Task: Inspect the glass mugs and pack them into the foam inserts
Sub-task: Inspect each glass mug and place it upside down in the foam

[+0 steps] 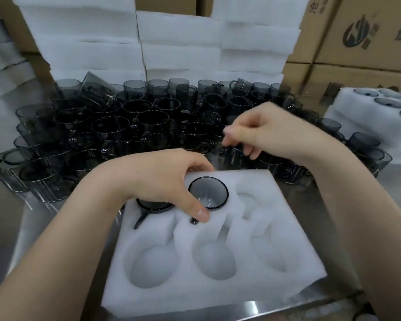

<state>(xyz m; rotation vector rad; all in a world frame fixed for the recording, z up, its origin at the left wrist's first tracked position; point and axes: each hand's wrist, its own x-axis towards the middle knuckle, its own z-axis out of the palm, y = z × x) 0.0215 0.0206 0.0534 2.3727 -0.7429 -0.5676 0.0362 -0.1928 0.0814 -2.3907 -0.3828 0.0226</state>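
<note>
Head view: a white foam insert (pixel 218 293) lies on the steel table (pixel 33 228), cut with six mug-shaped hollows in two rows of three. Two smoky glass mugs sit in its far row. The far-left mug (pixel 153 206) is mostly covered by the left hand (pixel 158 179), with only its handle poking out toward the camera. The middle mug (pixel 208 195) stands open side up just beside it. The left hand's grip is closed round that middle mug, fingers curled over the far side of the rim and the thumb down by its handle slot. The other four hollows hold nothing.

The right hand (pixel 271 133) hangs above the near edge of the pile of mugs (pixel 130 126) beyond the insert, fingers pointing down. It is too blurred to tell whether its grip has anything in it.

Stacked foam (pixel 171 42) rises behind the pile, and a second foam insert (pixel 357 117) at far right already carries mugs. Cardboard boxes (pixel 322 72) at upper right bear a dark round logo (pixel 357 31) and printed characters, too blurred and cropped to read. Faint lettering on some mugs is likewise illegible.
</note>
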